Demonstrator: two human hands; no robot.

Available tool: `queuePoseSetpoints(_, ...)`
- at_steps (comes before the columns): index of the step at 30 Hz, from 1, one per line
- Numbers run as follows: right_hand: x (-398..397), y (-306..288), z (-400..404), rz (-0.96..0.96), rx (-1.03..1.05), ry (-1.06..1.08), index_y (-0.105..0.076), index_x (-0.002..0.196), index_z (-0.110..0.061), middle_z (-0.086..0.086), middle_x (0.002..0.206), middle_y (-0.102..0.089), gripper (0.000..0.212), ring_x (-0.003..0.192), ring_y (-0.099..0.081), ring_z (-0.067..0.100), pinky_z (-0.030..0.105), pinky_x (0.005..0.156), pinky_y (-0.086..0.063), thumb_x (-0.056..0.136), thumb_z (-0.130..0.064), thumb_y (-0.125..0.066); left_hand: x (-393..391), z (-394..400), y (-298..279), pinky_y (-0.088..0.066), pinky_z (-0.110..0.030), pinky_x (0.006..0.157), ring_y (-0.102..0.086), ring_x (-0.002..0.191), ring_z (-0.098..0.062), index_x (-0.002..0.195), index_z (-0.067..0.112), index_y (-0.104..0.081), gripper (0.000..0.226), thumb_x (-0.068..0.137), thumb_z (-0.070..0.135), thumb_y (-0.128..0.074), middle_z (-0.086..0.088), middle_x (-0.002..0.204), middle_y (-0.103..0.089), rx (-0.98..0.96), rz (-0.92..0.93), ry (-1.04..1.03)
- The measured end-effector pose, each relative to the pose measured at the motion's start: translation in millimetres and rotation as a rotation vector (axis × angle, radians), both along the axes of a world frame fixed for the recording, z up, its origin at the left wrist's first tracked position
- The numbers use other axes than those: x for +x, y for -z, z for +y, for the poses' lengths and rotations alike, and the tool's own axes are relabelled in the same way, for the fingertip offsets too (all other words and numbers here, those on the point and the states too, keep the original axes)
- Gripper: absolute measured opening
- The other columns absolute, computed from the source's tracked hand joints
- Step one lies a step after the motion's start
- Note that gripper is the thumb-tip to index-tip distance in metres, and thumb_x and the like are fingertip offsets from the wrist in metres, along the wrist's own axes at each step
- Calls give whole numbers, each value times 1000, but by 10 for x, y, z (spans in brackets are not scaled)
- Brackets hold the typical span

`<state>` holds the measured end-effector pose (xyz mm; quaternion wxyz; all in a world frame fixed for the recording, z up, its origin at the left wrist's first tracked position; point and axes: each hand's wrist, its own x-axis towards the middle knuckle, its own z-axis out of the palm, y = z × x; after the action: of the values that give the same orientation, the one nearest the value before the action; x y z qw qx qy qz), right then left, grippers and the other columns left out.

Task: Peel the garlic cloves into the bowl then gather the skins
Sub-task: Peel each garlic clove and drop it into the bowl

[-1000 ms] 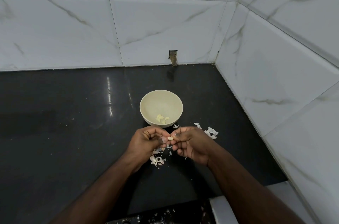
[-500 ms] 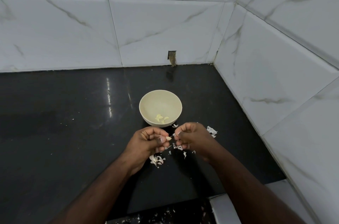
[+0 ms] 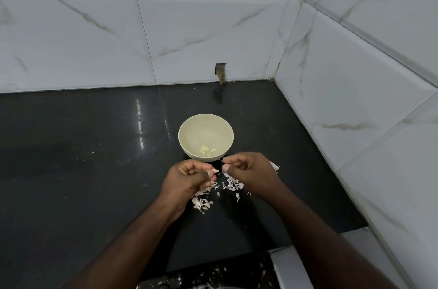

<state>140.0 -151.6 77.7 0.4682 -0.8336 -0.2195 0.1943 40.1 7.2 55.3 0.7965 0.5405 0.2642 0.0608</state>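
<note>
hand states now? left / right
Left hand: closed, pinching a garlic clove.
Right hand: fingers curled, pinching a scrap of skin, it seems.

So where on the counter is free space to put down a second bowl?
The dark counter left of the bowl is bare up to the wall. Crowded: garlic skins lie under both hands, just in front of the bowl.

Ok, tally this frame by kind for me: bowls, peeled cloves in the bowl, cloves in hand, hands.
Round cream bowl: 1
Peeled pale garlic cloves in the bowl: about 4, they overlap
Garlic clove pinched by the left hand: 1
Hands, left and right hand: 2
Total: about 8
</note>
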Motion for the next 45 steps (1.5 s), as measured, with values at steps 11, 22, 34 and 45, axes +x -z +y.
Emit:
queuePoseSetpoints(11, -108, 32, 89, 123, 151, -93, -75, 81, -31, 2, 79, -76, 31, 73, -68, 9, 31, 74, -56, 89, -2, -71, -31, 3, -36, -59, -23, 68, -73, 75, -19, 91, -3, -70, 9, 84, -8, -70, -17, 81, -74, 18, -21, 14)
queuePoseSetpoints(22, -164, 42, 116, -115, 33, -46, -68, 94, -31, -13, 79, -68, 21, 69, -61, -4, 11, 66, -48, 89, -11, -67, -12, -11, -11, -58, -22, 66, -70, 72, -18, 92, -4, -70, 9, 84, -8, -70, -18, 80, -74, 72, -10, -1)
queuePoseSetpoints(34, -121, 27, 132, -142, -5, -62, -66, 90, -34, -12, 80, -69, 20, 75, -63, -2, 10, 68, -49, 85, -15, -73, 4, 5, -8, -53, -25, 64, -63, 66, -17, 84, 1, -72, 9, 82, -7, -72, -17, 77, -72, 151, -12, -13)
queuePoseSetpoints(45, -105, 69, 122, -242, -52, -143, -70, 98, -26, -14, 85, -69, 16, 82, -64, 1, 15, 75, -51, 89, -14, -68, -2, 16, 16, -52, -24, 61, -60, 63, -17, 87, -3, -71, 8, 82, -8, -72, -17, 77, -69, 159, 12, 1)
